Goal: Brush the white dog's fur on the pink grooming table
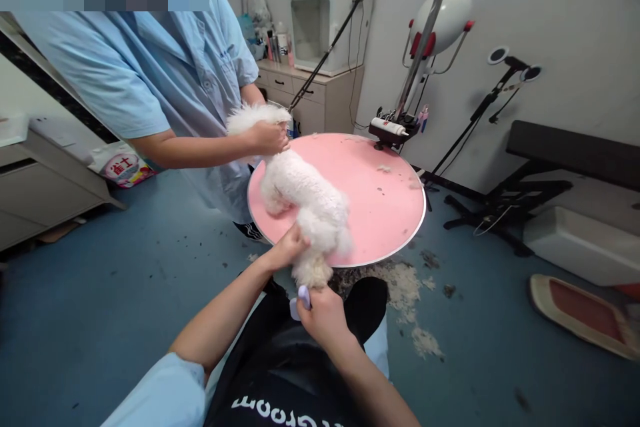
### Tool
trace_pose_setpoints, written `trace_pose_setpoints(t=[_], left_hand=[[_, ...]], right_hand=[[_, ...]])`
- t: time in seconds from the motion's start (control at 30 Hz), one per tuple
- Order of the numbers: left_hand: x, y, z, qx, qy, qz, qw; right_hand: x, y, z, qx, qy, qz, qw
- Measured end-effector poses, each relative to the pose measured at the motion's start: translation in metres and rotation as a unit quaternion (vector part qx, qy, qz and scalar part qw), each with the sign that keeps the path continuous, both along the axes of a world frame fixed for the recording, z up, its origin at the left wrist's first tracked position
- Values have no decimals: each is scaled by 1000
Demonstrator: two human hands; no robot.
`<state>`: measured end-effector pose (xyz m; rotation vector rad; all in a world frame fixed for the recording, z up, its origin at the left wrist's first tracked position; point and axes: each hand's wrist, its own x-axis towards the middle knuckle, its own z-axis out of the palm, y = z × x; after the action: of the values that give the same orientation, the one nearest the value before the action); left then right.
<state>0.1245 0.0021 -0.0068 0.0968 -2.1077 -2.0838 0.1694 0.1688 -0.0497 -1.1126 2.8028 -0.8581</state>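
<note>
A white curly-coated dog (310,183) stands on a round pink grooming table (385,213), its rear towards me. My left hand (290,247) is closed around the upper part of its hind leg. The fluffy lower leg (313,270) sticks out past the table's near edge. Just below that paw, my right hand (325,313) grips a lilac grooming brush (296,308); its working face is hidden. Across the table, a co-worker in a light blue shirt (190,73) holds the dog's head with a hand (270,139).
A metal grooming arm (435,7) with a black strap (335,40) rises behind the table. A white bottle (389,127) lies at its base. Cut fur (403,287) litters the blue floor. To the right are a black bench (570,150) and a tan-rimmed tray (585,313).
</note>
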Motion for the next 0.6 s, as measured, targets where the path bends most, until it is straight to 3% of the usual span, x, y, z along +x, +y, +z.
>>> trace_pose_setpoints(t=[0.07, 0.13, 0.23, 0.33, 0.4, 0.47, 0.53, 0.6], left_hand=[[10, 7, 2, -79, -1, -32, 996], [11, 17, 3, -130, -11, -5, 991], [2, 29, 1, -108, 16, 62, 992], [-7, 31, -1, -51, 11, 62, 997], [-10, 28, -1, -24, -4, 60, 998], [-10, 25, -2, -1, -8, 61, 998], [-10, 21, -4, 19, -7, 62, 998], [-11, 19, -7, 39, -9, 61, 997]], right_hand=[[2, 6, 10, 22, 6, 12, 1000], [3, 7, 19, 49, 4, 22, 999], [4, 4, 29, 48, -29, 25, 998], [11, 1, 26, -56, -144, 14, 988], [22, 3, 14, -151, -275, 21, 949], [36, 11, -3, -199, -421, 62, 883], [47, 24, -17, -188, -518, 116, 826], [48, 40, -19, -155, -543, 161, 810]])
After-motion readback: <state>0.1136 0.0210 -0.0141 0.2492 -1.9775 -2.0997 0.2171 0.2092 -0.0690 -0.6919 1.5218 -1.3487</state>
